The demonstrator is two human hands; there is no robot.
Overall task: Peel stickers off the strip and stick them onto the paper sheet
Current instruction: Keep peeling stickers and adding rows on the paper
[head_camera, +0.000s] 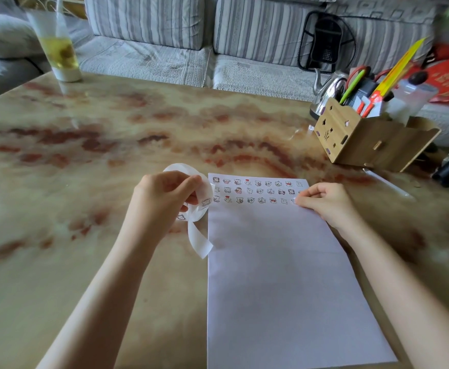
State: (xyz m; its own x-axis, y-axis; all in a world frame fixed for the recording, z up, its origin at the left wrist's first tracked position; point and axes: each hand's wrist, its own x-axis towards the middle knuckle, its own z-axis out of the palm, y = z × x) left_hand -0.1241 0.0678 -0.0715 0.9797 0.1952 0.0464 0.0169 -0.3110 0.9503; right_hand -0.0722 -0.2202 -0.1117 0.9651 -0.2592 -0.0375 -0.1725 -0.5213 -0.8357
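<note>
Head view — sheet (pixel 279 275) flat on the table (pixel 111 129), three sticker rows (pixel 258 190) across its top, left hand (pixel 164 198) just off the sheet's top-left corner gripping the curled strip (pixel 200 235) — tail dangling, right hand (pixel 324 202) at the sheet's right edge, fingertips (pixel 299 200) pinching a sticker (pixel 294 201) ending row three.

The paper sheet (pixel 284 288) lies on the table (pixel 84 155), near and right of centre, with stickers (pixel 255 190) in rows across its far end. The strip (pixel 198 241), in the left hand (pixel 162 198), hangs just left of it. The right hand (pixel 327 201) rests on its right edge. Far right stands an organiser (pixel 364 139), far left a tumbler (pixel 60 49).
</note>
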